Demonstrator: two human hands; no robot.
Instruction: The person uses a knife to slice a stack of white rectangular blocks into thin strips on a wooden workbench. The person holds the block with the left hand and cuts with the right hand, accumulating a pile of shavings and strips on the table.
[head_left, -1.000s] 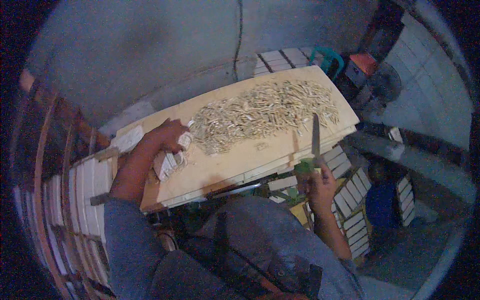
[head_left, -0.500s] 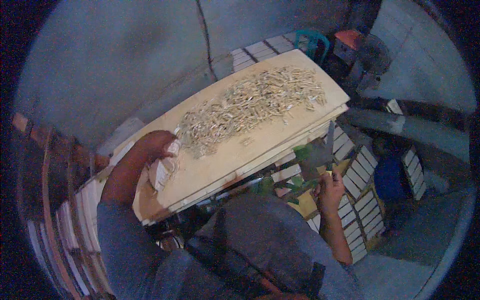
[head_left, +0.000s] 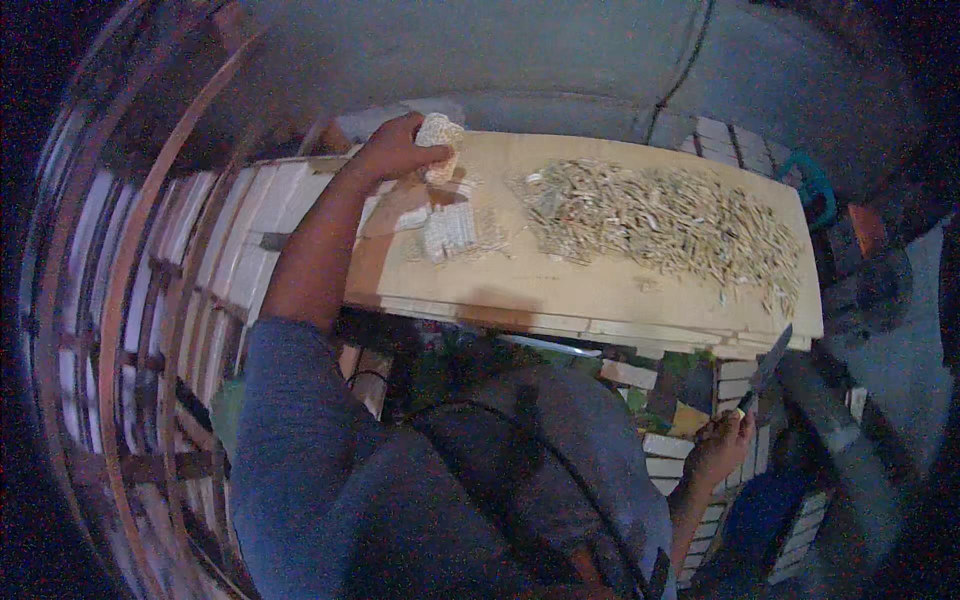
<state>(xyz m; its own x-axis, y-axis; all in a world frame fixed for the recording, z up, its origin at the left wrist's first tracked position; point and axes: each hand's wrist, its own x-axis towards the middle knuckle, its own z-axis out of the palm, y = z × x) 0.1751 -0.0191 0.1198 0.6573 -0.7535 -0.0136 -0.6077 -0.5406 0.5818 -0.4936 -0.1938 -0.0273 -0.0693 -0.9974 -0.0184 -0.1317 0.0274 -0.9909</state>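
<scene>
Above the left part of a pale wooden board (head_left: 620, 308), my left hand (head_left: 396, 152) grips a whitish bundle (head_left: 440, 135) with a bumpy face, perhaps packed small sticks. A similar pale block (head_left: 450, 228) lies on the board just below it, with small bits around it. To the right spreads a heap of short tan stick pieces (head_left: 660, 220). My right hand (head_left: 718, 445) is closed around the handle of a knife (head_left: 770, 362), held low beyond the board's near right edge with the blade pointing up.
Stacks of pale slats (head_left: 275, 225) stand at the left beside curved reddish bars (head_left: 160, 230). Light rectangular blocks (head_left: 628, 374) lie below the board's near edge, next to a dark blue container (head_left: 765, 510). A teal chair (head_left: 815, 190) stands at the far right, by the grey wall (head_left: 560, 60).
The view has swung left, so the board sits further right. My left hand has raised the pale bundle off the board. My right hand still holds the knife.
</scene>
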